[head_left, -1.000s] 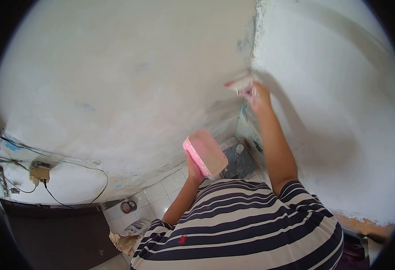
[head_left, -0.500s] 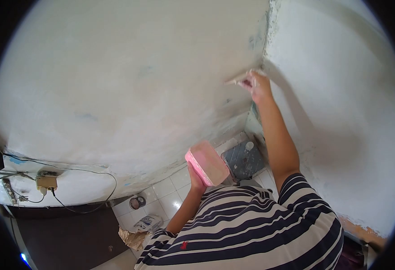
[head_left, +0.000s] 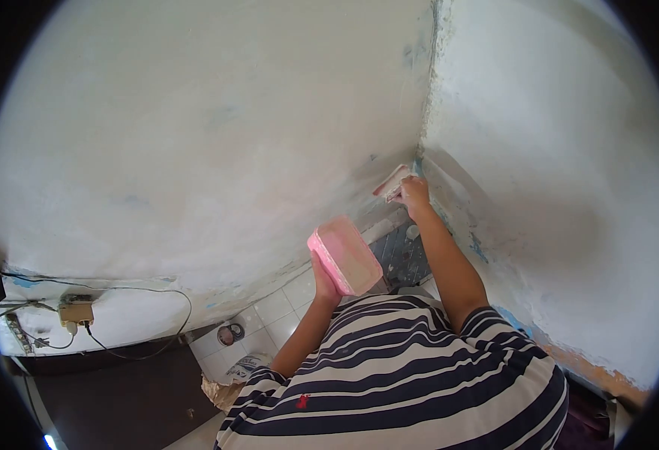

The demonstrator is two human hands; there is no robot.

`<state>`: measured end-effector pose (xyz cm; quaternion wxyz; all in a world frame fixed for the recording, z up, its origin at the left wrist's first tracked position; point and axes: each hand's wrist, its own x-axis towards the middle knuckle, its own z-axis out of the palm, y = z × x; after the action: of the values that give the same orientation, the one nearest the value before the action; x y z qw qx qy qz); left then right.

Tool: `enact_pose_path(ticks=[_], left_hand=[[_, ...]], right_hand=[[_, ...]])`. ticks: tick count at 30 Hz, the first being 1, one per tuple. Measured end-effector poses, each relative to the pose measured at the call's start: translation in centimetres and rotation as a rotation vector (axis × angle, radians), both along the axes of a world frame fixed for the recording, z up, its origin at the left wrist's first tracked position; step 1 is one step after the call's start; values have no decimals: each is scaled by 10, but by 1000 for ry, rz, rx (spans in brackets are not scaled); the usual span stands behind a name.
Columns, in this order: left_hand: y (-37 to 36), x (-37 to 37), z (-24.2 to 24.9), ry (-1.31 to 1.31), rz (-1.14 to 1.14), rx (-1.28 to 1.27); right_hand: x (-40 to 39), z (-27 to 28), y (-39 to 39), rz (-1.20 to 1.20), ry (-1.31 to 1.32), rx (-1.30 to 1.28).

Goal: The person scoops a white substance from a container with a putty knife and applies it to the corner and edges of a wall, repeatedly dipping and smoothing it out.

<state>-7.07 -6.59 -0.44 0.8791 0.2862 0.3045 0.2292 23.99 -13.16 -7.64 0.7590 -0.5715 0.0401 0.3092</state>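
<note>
Right hand [head_left: 415,195], now lower, pinches a flat whitish spreader [head_left: 392,181] near the wall corner [head_left: 421,142]; left hand [head_left: 324,279] grips a pink rectangular tub [head_left: 348,256].

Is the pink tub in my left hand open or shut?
Open: no lid shows on the pink tub in your left hand, and pale paste is visible inside.

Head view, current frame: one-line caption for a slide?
Left hand holds a pink tub; right hand holds a flat spreader near the wall corner.
</note>
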Motion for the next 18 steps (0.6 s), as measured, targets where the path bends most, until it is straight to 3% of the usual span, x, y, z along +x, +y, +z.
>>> enact_pose_path(ticks=[2,4,5,6,10,15,17,18], left_hand=[[-1,-3,-5,20,1,13],[2,-3,-12,31,-1,28],[3,-3,-17,16,10,17],[1,-4,-21,2,22,2],[0,-3,-22,55,52,-15],[-2,3,-20,11,89,40],[-1,0,-21,5,79,24],[1,0,-23,7,72,13]], right_hand=[[23,-120,43,307,-650,-437],[30,-100,78,200,-884,-415],[33,-25,68,202,-880,-413],[5,70,79,12,-148,-4],[24,175,62,51,-103,69],[24,135,4,203,-125,130],[9,100,12,55,-60,-156],[12,78,21,54,-63,-158]])
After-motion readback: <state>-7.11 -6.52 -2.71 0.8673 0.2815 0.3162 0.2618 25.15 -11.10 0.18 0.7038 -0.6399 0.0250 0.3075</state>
